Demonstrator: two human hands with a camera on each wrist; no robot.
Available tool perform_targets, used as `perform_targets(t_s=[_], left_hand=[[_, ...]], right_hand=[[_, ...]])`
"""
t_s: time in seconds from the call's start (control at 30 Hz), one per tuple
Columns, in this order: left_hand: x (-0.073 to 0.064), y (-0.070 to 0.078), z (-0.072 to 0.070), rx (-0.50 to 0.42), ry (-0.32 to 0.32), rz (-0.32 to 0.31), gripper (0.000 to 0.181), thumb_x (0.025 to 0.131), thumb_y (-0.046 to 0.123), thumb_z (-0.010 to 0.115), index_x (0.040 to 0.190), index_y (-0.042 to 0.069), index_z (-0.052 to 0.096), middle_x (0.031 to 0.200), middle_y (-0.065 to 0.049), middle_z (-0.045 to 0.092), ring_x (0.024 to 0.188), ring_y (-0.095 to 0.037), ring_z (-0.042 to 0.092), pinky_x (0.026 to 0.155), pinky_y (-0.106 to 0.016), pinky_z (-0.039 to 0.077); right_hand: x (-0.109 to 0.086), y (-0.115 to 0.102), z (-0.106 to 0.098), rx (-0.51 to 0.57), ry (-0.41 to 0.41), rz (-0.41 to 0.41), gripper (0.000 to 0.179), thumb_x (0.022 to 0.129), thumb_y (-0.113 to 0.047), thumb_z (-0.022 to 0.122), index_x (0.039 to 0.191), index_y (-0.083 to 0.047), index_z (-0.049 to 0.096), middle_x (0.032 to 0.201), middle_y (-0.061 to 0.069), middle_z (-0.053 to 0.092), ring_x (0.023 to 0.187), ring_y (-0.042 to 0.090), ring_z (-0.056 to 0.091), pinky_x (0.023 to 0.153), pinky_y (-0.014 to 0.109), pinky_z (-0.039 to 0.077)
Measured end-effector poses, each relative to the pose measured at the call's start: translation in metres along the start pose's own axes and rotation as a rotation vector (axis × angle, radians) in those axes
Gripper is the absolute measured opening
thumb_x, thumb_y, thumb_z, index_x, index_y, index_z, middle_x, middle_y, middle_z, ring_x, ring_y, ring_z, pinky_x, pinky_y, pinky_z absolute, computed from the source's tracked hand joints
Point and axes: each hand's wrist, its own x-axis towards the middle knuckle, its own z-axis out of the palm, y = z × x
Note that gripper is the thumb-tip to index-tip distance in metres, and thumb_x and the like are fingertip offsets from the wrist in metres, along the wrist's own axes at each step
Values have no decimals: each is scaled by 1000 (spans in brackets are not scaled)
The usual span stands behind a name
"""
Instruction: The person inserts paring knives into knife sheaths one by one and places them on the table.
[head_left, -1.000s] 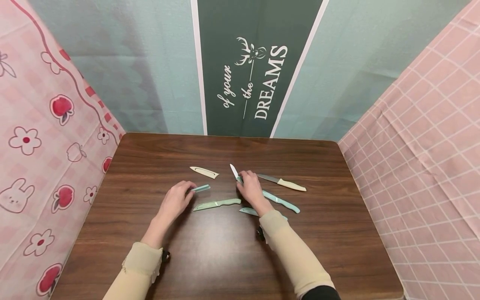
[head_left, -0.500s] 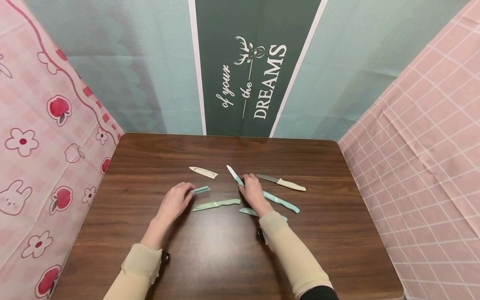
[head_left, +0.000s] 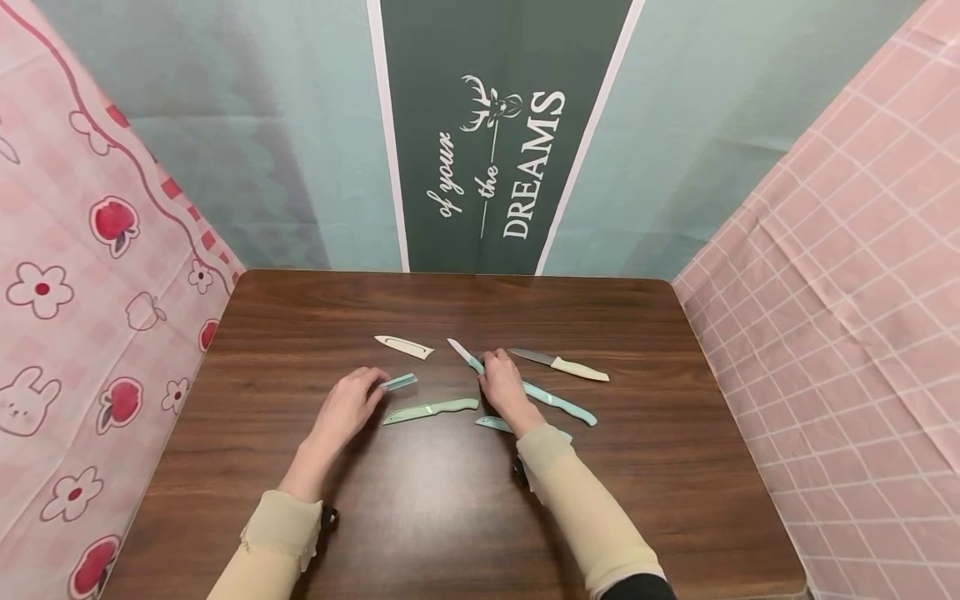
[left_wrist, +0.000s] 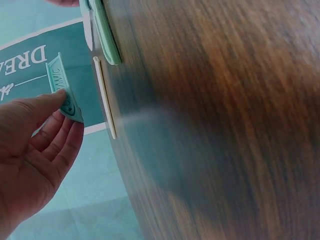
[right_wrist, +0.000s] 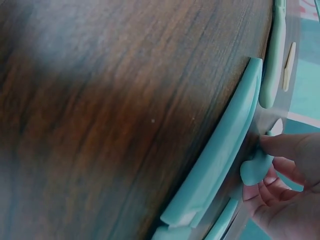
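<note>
My left hand (head_left: 347, 408) pinches a teal knife sheath (left_wrist: 57, 80) between thumb and fingers. Raised lettering shows on the sheath, and its open end points right in the head view. My right hand (head_left: 504, 383) grips the light blue handle (right_wrist: 257, 167) of a small knife (head_left: 460, 349). Its bare white blade points to the far left, with the tip away from the sheath. Between the hands, closer to me, lies a green sheathed knife (head_left: 431, 410). Under my right wrist is a blue sheathed knife (head_left: 495, 423), partly hidden by the sleeve.
A cream sheath (head_left: 405, 347) lies beyond my left hand. To the right of my right hand rest a cream-handled knife (head_left: 581, 369) with a bare grey blade and another blue sheathed knife (head_left: 561, 402). Fabric hangings border the brown wooden table (head_left: 420, 533).
The knife in my right hand has swung slightly left and toward me, showing more of its blue handle. My left hand keeps its hold on the teal sheath, almost still.
</note>
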Motion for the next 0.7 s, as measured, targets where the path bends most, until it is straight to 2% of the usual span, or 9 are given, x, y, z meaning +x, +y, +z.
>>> perform_targets(t_s=[0.23, 0.53, 0.7], left_hand=[[-1, 0, 0, -8, 21, 57, 13, 91, 7, 70, 104, 10, 71, 93, -7, 70, 79, -21, 66, 71, -43, 54], [-3, -3, 2, 1, 15, 55, 13, 91, 7, 71, 104, 10, 72, 93, -7, 70, 81, -22, 67, 71, -43, 55], [-1, -2, 0, 7, 27, 62, 15, 91, 6, 71, 105, 10, 72, 94, -7, 72, 82, -23, 69, 71, -44, 56]], right_hand=[[-3, 4, -3, 15, -4, -30, 21, 92, 0, 67, 113, -1, 65, 110, 19, 66, 100, 36, 68, 85, 45, 57], [-10, 10, -13, 67, 62, -96, 20, 93, 1, 62, 113, -2, 62, 104, 17, 64, 94, 35, 68, 78, 47, 57], [-18, 13, -23, 111, 54, -107, 21, 94, -1, 61, 116, -2, 61, 105, 15, 66, 93, 29, 66, 79, 43, 57]])
